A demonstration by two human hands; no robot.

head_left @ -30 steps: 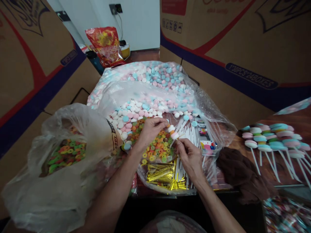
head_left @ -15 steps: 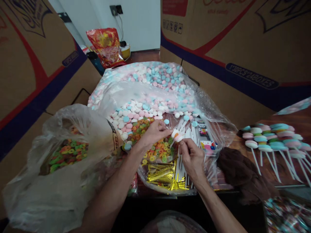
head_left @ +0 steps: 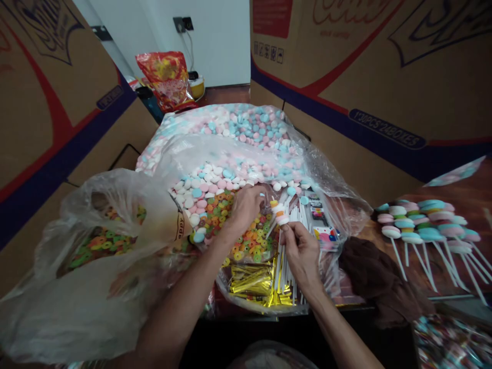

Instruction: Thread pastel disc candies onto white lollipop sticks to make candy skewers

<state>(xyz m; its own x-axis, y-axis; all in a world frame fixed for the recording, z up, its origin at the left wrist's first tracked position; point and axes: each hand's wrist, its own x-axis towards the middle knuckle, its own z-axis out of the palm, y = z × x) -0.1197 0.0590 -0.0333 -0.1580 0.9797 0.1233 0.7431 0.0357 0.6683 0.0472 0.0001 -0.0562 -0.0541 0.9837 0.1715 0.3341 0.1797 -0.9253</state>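
Observation:
My right hand (head_left: 302,251) pinches the stick of a candy skewer (head_left: 280,213), held upright. On it are pale pink and white marshmallow discs with orange and yellow gummy rings between them. My left hand (head_left: 248,207) is over the gummy rings (head_left: 251,243), fingers bent and closed around a blue marshmallow (head_left: 262,195), which shows only in part at the fingertips. White sticks (head_left: 294,218) lie behind and below the skewer. Beyond my hands, a large clear bag (head_left: 215,146) holds pink, white and blue marshmallows.
Finished marshmallow skewers (head_left: 430,225) lie at right, beside a brown cloth (head_left: 380,277). Gold twist ties (head_left: 251,282) sit in front. A plastic bag (head_left: 96,307) with gummy rings stands at left. Cardboard boxes (head_left: 346,66) flank the table; a red candy packet (head_left: 165,82) stands behind.
My left hand has moved from the skewer's top to the blue marshmallow behind it. An added yellow ring shows on top of the skewer. My right hand keeps its pinch.

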